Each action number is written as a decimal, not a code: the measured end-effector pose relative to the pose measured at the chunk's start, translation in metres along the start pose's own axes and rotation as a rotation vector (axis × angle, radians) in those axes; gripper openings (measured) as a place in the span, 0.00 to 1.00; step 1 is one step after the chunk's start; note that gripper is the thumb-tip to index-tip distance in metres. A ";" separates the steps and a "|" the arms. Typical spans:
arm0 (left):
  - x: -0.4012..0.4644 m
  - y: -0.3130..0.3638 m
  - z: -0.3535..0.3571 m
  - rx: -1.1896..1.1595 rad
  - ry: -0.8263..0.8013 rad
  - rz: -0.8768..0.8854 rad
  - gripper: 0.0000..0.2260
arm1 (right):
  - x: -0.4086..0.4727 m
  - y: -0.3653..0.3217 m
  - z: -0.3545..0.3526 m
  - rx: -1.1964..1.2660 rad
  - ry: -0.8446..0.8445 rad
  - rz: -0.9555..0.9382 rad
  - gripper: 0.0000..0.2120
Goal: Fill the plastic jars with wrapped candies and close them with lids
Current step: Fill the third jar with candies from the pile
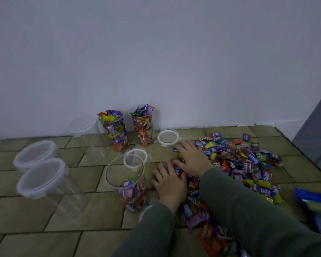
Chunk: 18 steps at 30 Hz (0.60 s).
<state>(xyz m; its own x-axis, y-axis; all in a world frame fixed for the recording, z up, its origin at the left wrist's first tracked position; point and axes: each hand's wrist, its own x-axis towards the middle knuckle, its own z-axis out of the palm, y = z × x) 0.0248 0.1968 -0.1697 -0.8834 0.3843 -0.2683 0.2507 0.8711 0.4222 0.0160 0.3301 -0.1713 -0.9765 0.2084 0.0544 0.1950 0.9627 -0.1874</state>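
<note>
Candies [237,160] under both flat hands.

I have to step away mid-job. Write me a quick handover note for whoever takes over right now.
Left hand and right hand: both lie on the near edge of the candy pile, fingers spread, gathering candies; nothing lifted yet.
Done: two full jars stand by the wall, heaped above the rim, no lids on.
In progress: open jar beside the left hand, partly filled.
Loose lids lie on the floor.
Left: top up the open jar, fill the three empty lidded jars, close all.
</note>
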 end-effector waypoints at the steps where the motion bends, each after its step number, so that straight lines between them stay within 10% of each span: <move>1: 0.003 -0.002 0.001 0.033 0.044 0.019 0.29 | 0.004 0.000 0.003 0.019 -0.039 0.004 0.27; 10: 0.025 -0.002 0.005 0.207 0.311 0.149 0.17 | 0.016 0.003 0.013 0.050 0.074 0.113 0.23; 18: 0.035 0.003 -0.005 0.170 0.213 0.116 0.17 | 0.018 0.001 0.020 0.095 0.201 0.162 0.15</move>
<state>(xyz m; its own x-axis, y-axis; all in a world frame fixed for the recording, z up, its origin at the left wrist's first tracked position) -0.0074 0.2113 -0.1737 -0.9036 0.4272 -0.0315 0.4018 0.8708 0.2833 -0.0036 0.3317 -0.1901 -0.8937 0.3974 0.2082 0.3285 0.8957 -0.2998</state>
